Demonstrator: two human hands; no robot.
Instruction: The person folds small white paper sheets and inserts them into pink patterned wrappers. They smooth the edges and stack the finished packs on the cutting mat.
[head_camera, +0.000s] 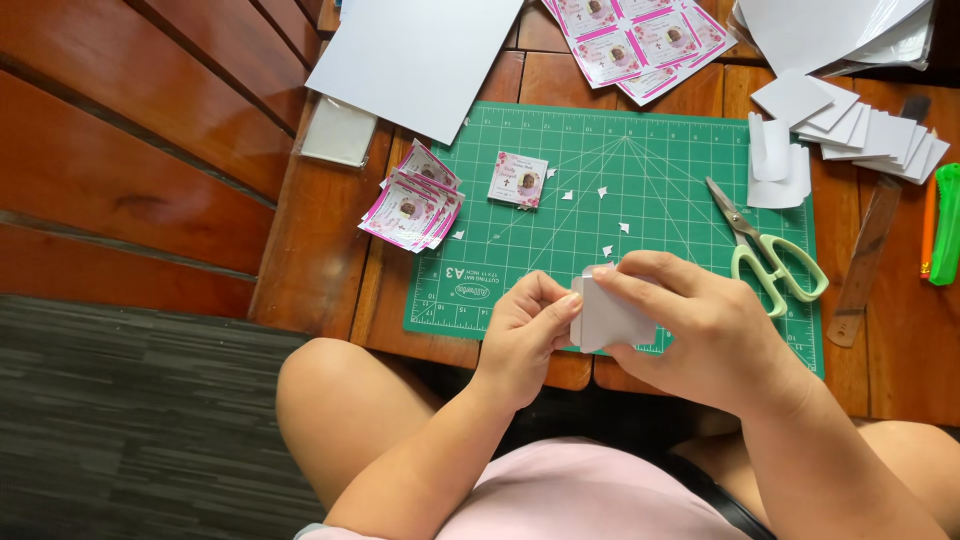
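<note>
Both hands hold a small white square card (608, 320) over the near edge of a green cutting mat (660, 190). My left hand (525, 335) pinches the card's left edge with thumb and fingertips. My right hand (700, 335) grips its top and right side, fingers curled over it. A single pink printed card (519, 180) lies on the mat's far left. A stack of similar pink cards (412, 205) sits fanned on the wooden table left of the mat. Tiny white paper scraps (603, 192) dot the mat.
Green-handled scissors (770, 255) lie on the mat's right. White cut squares (870, 130) and folded pieces (775, 160) lie at right, with a wooden ruler (865, 265) and green and orange tools (943, 225). White sheets (415, 55) and a printed pink sheet (640, 40) lie at back.
</note>
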